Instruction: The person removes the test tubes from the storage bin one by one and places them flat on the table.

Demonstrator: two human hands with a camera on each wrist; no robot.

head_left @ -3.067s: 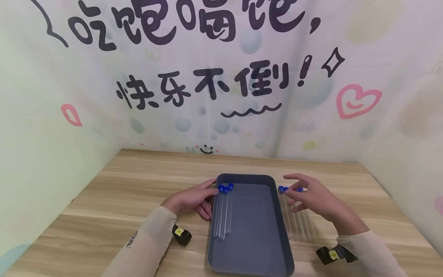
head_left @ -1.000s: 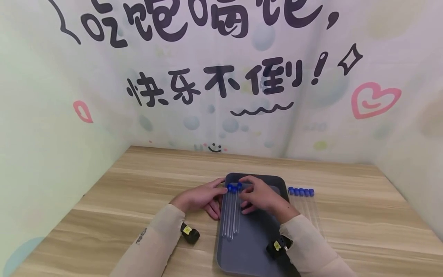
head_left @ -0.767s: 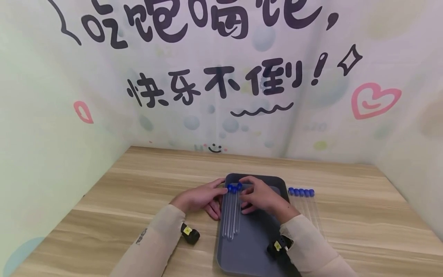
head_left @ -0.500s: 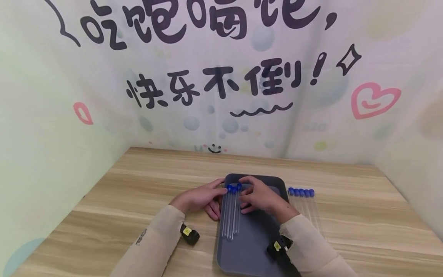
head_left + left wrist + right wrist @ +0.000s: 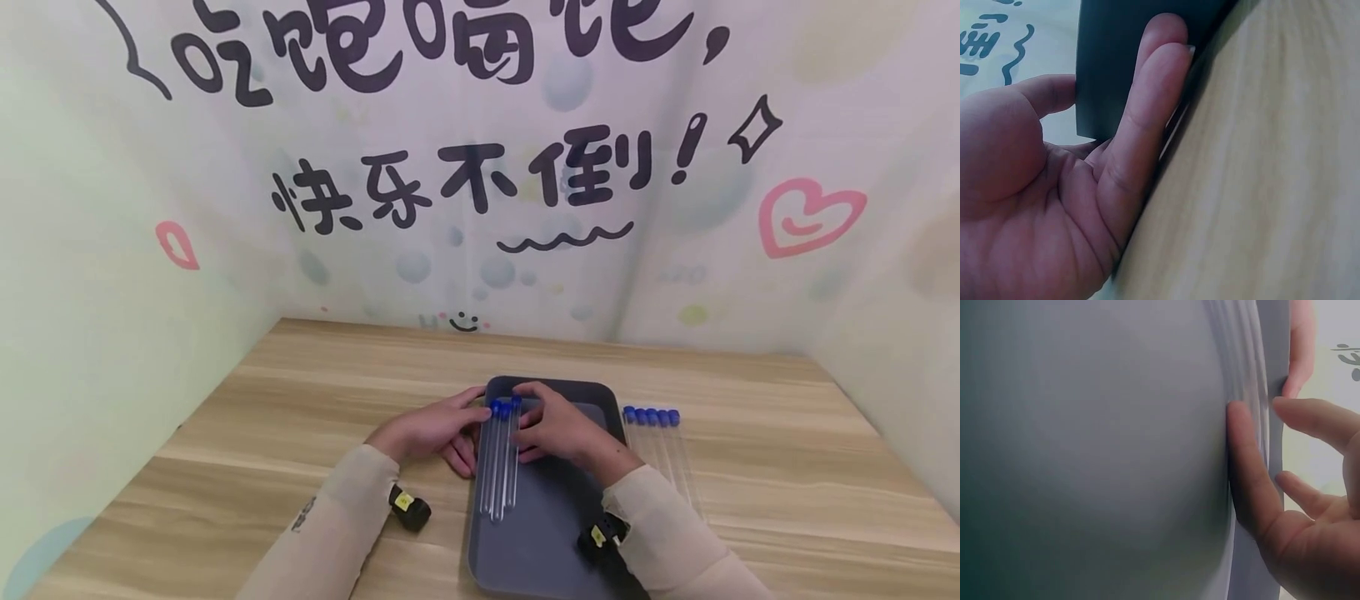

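Three clear test tubes with blue caps (image 5: 498, 462) lie side by side along the left wall inside a grey tray (image 5: 540, 542). My left hand (image 5: 435, 429) grips the tray's left wall, its thumb over the rim; the left wrist view shows long fingers (image 5: 1141, 106) flat against the outside. My right hand (image 5: 558, 429) is inside the tray, its thumb against the rightmost tube's side and its index finger near that tube's cap. In the right wrist view the thumb (image 5: 1250, 469) lies along the tubes (image 5: 1244, 356), with a gap between it and the index finger.
Several more capped test tubes (image 5: 658, 450) lie in a row on the wooden table (image 5: 315, 408), just right of the tray; the right forearm partly covers them. A printed cloth wall (image 5: 450, 275) stands behind the table.
My right hand has moved left from the tube row on the table into the tray, beside the three tubes. Lately its thumb has shifted slightly left onto the rightmost tube. My left hand stays at the tray.
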